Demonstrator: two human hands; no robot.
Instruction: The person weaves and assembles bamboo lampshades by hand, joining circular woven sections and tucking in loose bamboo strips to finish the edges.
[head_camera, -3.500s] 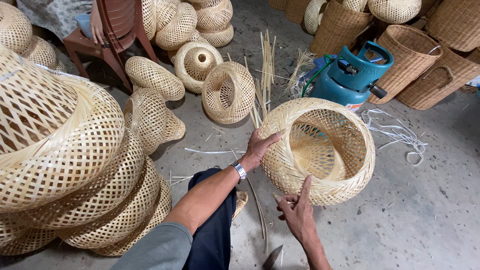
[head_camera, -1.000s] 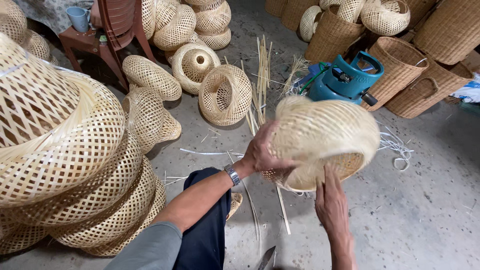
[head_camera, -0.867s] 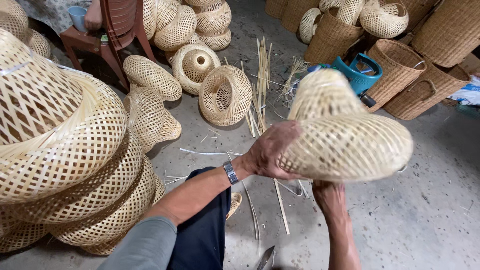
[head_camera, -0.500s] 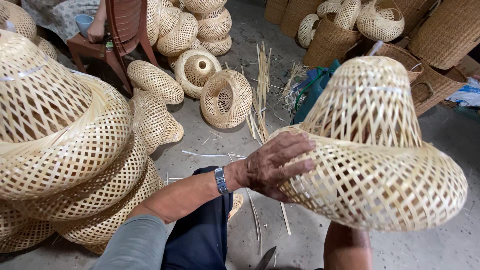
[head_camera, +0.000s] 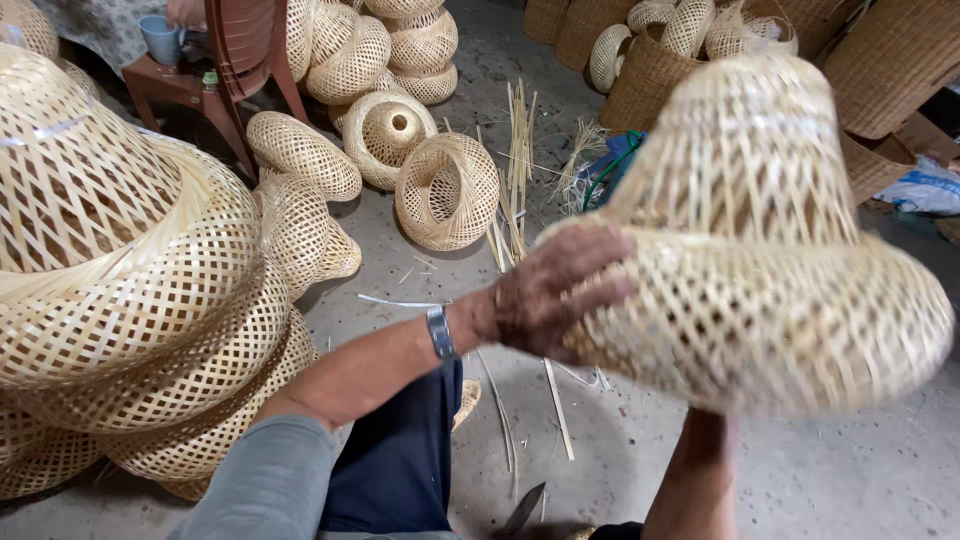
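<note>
Head view: woven lampshade (head_camera: 760, 250) now raised closer vs 0.5 s ago; left hand (head_camera: 555, 295) gripping rim, right hand hidden, grip unclear. 1 knife (head_camera: 522, 508) on floor.

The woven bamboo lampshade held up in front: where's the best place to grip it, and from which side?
Probably the wide bulging band of the woven bamboo lampshade, from its left flank, where the left hand already spreads: the open lattice gives fingers purchase, while the narrower top tapers upward.
</note>
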